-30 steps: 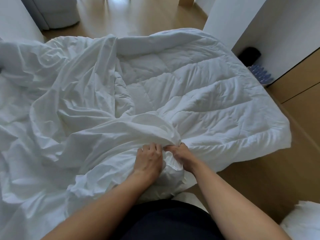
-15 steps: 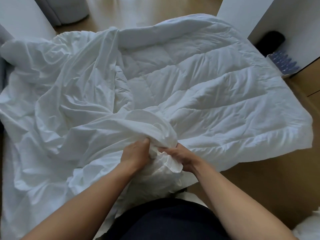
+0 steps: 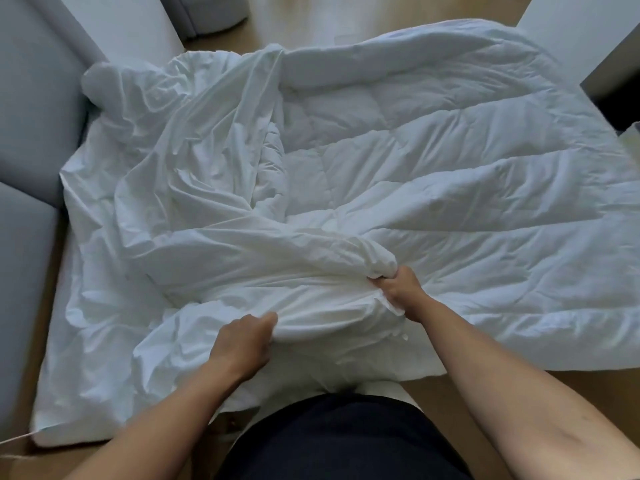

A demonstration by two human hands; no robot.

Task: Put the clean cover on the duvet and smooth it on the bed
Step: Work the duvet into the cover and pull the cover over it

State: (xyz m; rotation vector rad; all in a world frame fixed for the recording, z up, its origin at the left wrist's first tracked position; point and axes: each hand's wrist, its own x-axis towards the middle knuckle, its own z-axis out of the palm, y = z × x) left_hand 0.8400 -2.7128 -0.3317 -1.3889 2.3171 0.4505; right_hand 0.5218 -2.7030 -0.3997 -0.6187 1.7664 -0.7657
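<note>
Left hand (image 3: pixel 242 344) grips a fold of the duvet cover (image 3: pixel 194 174) (wrinkled, bunched); right hand (image 3: pixel 398 289) clenched on its rolled edge, over the quilted duvet (image 3: pixel 467 174).

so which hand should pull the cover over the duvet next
Likely the right hand: it grips the bunched edge of the thin white cover beside the bare white quilted duvet; the left hand is farther.

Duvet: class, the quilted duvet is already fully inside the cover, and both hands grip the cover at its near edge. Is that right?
Not fully. The head view shows the duvet lying bare on the right, with the cover bunched over its left. The left hand and the right hand do both grip the cover at the near edge.
</note>
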